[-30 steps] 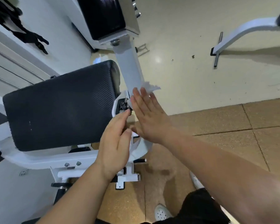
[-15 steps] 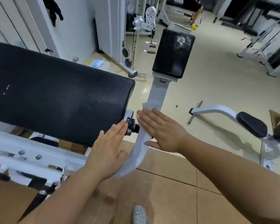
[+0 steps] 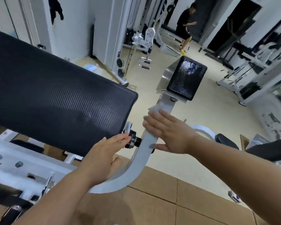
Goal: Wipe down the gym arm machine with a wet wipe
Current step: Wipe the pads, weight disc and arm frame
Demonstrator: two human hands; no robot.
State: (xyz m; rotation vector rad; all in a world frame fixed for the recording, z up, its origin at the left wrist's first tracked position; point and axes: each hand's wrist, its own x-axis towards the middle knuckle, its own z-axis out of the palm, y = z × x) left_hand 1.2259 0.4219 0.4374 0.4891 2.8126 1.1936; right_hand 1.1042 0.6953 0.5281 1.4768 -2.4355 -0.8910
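The arm machine has a large black pad (image 3: pixel 55 101) on the left and a curved white arm (image 3: pixel 141 156) that rises to a small black pad (image 3: pixel 186 79). My right hand (image 3: pixel 167 132) lies flat on the white arm with straight fingers and presses a white wet wipe (image 3: pixel 155 109) against it; the wipe shows just past my fingertips. My left hand (image 3: pixel 104 158) rests with straight fingers beside the arm, its fingertips touching the black knob (image 3: pixel 133 141) at the pivot.
A white frame with bolts (image 3: pixel 19 168) runs under the big pad. A second white arm with a black pad (image 3: pixel 225 140) stands to the right. A cable machine (image 3: pixel 136 46) and a person (image 3: pixel 185 25) are far back. Brown tiles (image 3: pixel 152 208) lie below.
The view has tilted up from the floor to the room. My right hand has slid the wipe up the white arm toward the small pad. My left hand has stayed at the knob.
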